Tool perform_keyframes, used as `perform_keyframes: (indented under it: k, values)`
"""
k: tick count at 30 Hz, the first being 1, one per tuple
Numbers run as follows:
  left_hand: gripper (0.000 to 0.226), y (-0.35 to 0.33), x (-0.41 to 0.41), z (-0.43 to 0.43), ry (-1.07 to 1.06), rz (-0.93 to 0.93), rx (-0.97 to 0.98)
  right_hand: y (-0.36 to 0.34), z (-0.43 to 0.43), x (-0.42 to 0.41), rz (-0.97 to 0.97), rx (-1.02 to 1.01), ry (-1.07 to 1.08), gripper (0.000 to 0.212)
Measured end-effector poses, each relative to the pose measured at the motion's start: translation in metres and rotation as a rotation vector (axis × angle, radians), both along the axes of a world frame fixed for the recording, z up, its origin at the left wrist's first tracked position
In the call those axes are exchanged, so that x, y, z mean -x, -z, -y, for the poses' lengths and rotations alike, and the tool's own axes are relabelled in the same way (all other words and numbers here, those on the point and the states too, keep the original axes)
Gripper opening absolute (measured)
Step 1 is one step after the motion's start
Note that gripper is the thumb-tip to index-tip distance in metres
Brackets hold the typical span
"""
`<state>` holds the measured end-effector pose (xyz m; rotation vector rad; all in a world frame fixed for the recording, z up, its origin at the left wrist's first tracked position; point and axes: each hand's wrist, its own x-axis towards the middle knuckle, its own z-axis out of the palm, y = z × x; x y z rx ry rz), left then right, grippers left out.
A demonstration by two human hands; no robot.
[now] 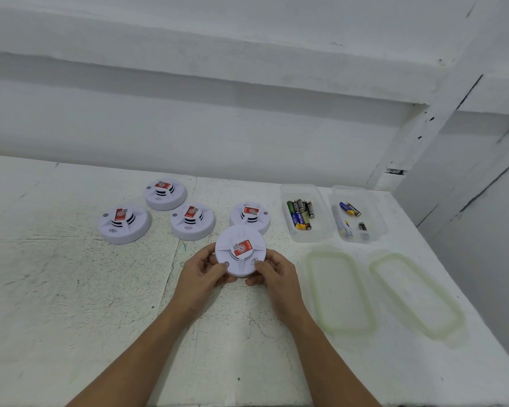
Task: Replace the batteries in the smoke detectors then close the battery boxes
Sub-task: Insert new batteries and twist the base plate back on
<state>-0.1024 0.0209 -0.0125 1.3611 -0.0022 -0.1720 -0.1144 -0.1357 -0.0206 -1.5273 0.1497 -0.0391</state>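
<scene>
A white, paint-flecked desk [71, 289] fills the lower view, seen from above by the person working at it. Clock directions below start from the item being held, near the desk's middle.

At 3 to 4 o'clock lie two clear lids [340, 292] [416, 292] with pale green seals, flat and side by side. They were probably set aside so the boxes stay open for reaching in.

At 1 to 2 o'clock stand two clear plastic boxes. The nearer box [321, 232] and the farther box [378, 221] are just beside each other, which looks like a way to keep fresh and spent cells apart (which is which cannot be told).

There are five round white smoke detectors in all. Four rest on the desk with their red-stickered faces up. Three [124, 223] [165, 193] [192, 220] are at 10 to 11 o'clock and one [249, 215] is at 12 o'clock, likely waiting their turn.

The fifth, the held detector [240, 251], is tilted toward the viewer, face up. The left hand [202, 273] grips its left rim and the right hand [276, 274] its right rim. The fingers [207, 255] of both hands are clamped round the edge with the thumbs on top. That two-sided hold suits turning it over, since no battery door shows on this face.

The batteries [300, 214] in the nearer box number roughly eight, lying in two rows. The farther box holds about four loose cells [350, 209], though the exact count is unclear.
</scene>
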Motion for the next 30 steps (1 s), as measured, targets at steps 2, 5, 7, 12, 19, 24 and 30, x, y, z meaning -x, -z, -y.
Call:
perform_keyframes:
  k: [2,5,7,12,19,24,30]
  values:
    - [0.037,-0.0002,0.0002,0.0002,0.002,-0.001,0.000,-0.0006,-0.0001,0.0004,-0.003,0.000,0.000,0.023]
    - [0.038,0.0012,-0.0003,-0.0001,-0.001,-0.004,-0.010,-0.0012,0.0003,0.0004,-0.006,0.010,-0.003,0.023]
    - [0.038,0.0025,-0.0007,-0.0004,-0.002,-0.008,-0.014,-0.0019,0.0005,0.0006,-0.002,0.017,-0.004,0.022]
    - [0.038,0.0022,-0.0007,0.0002,-0.004,-0.008,-0.011,-0.0041,-0.0001,0.0018,-0.002,0.027,-0.004,0.024]
    - [0.038,0.0017,-0.0003,0.0001,-0.001,-0.006,-0.014,-0.0041,0.0004,0.0015,-0.001,0.033,-0.007,0.023]
    - [0.039,0.0017,-0.0008,0.0002,0.001,-0.003,-0.018,-0.0042,0.0002,0.0018,-0.001,0.036,-0.005,0.023]
    - [0.038,0.0047,-0.0019,-0.0005,-0.007,-0.002,-0.031,-0.0064,-0.0003,0.0025,-0.007,0.037,0.002,0.025]
